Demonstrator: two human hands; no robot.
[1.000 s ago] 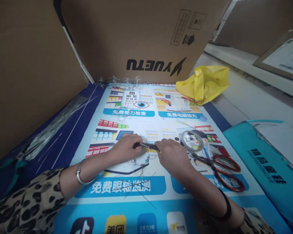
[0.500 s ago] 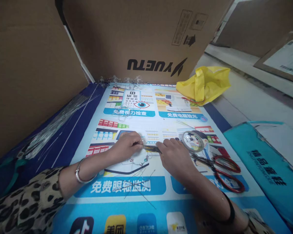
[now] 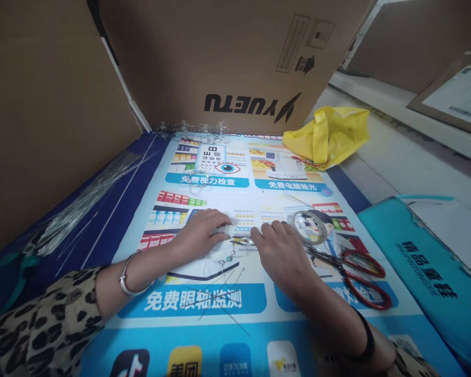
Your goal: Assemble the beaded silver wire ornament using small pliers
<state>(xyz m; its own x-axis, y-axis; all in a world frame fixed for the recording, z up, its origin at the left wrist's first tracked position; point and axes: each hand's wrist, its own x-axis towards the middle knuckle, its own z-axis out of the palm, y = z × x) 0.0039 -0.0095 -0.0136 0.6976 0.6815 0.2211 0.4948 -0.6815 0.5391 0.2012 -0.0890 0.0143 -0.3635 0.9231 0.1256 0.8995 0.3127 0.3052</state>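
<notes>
My left hand [image 3: 202, 233] is closed, thumb and finger pinching a thin wire ring with small beads, a beaded wire bracelet [image 3: 221, 261]. The bracelet's lower curve hangs below my fingertips, with a light-blue bead among the others. My right hand [image 3: 280, 251] is wrapped round slim pliers [image 3: 241, 241]; their handles are hidden in my palm. The jaws point left and reach the wire beside my left fingertips. Red-handled scissors [image 3: 367, 277] lie right of my right hand, their blades partly behind my forearm. Loose dark wires [image 3: 215, 298] are scattered in front of me.
A roll of clear tape [image 3: 310, 228] lies beyond my right hand. Yellow bag [image 3: 329, 139] stands at back right. Wire pieces [image 3: 204, 131] line the base of the cardboard box [image 3: 220, 63]. A wire bundle [image 3: 86, 204] lies left, a teal box [image 3: 412, 262] right.
The plier jaws look a little more apart and show more plainly. The bracelet has shifted slightly left and up. My left fingers have opened a little around the wire.
</notes>
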